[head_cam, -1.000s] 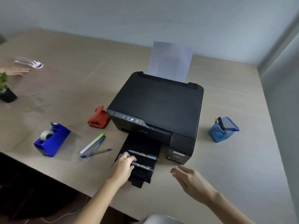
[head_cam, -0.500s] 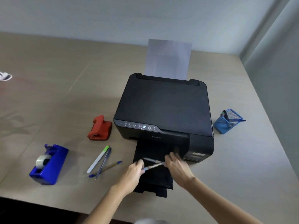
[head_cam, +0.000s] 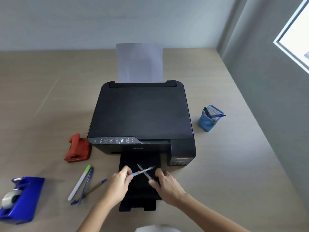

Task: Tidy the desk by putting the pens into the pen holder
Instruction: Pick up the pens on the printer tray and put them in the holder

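Over the printer's black output tray (head_cam: pixel 138 203), my left hand (head_cam: pixel 119 183) pinches a clear pen (head_cam: pixel 143 171) that points up and right. My right hand (head_cam: pixel 164 185) grips a second clear pen (head_cam: pixel 143 170) that slants up and left, so the two pens cross. The blue mesh pen holder (head_cam: pixel 209 118) stands to the right of the printer, with several pens in it. Three more pens lie on the desk left of the tray: a white one with a green cap (head_cam: pixel 80 182), a blue one (head_cam: pixel 87 185) and a thin one with a blue cap (head_cam: pixel 91 190).
The black printer (head_cam: pixel 142 114) fills the middle of the wooden desk (head_cam: pixel 225 173), with paper (head_cam: pixel 139 62) standing in its rear feed. A red hole punch (head_cam: pixel 77 149) and a blue tape dispenser (head_cam: pixel 20 200) are at the left. A wall runs along the right.
My right hand came in from the right and took hold of a second pen on the tray. Both pens are now lifted and crossed. The view shifted right.
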{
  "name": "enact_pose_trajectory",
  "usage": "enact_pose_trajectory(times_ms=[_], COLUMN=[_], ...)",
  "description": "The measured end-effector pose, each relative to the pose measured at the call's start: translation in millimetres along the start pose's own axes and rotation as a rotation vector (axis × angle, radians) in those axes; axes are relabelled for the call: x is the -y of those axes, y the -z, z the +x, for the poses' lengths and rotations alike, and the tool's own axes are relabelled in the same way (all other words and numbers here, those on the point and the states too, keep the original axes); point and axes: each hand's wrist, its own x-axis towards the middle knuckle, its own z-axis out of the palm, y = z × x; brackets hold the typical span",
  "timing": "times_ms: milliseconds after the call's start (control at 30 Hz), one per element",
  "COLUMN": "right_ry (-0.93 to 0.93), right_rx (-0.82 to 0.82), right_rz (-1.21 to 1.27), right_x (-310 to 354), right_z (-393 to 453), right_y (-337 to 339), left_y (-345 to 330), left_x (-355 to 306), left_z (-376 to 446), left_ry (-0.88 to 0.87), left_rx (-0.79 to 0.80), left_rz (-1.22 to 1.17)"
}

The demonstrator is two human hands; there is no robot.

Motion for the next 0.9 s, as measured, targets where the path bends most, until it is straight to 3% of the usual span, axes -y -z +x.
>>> enact_pose_trajectory(times_ms=[267,433,500,567,667,733,800,900], right_ry=[0.083,0.208,0.184,0.114,-0.036,-0.105,-0.12,-0.081], right_rx=[0.234,0.29,0.186,-0.082,-0.57,-0.757,-0.832,-0.811], right_rz=[-0.17,0.127,0.291,0.405,0.341,0.271,0.218,0.103], right_x=[-11,-27,-44,-69,-112,-128,-140,-153], right_z=[0,-37,-46,-47,-33,-15,8,47], right_y=[21,119,171,214,258,274,285,291], left_y=[32,91,109,113,93,68,38,-1], left_x=[-35,-86,-118,-154,-217,-252,-287,-324], left_z=[-21,-25,-9,19,70,108,148,195], left_ry=[-0.005,-0.099,-0.163,-0.23,-0.342,-0.388,-0.396,-0.366], left_rx=[-0.003,-0.011,-0.101,-0.19,-0.238,-0.217,-0.169,-0.082], left_rz=[-0.149,-0.298,-0.344,-0.325,-0.22,-0.113,-0.007,0.152])
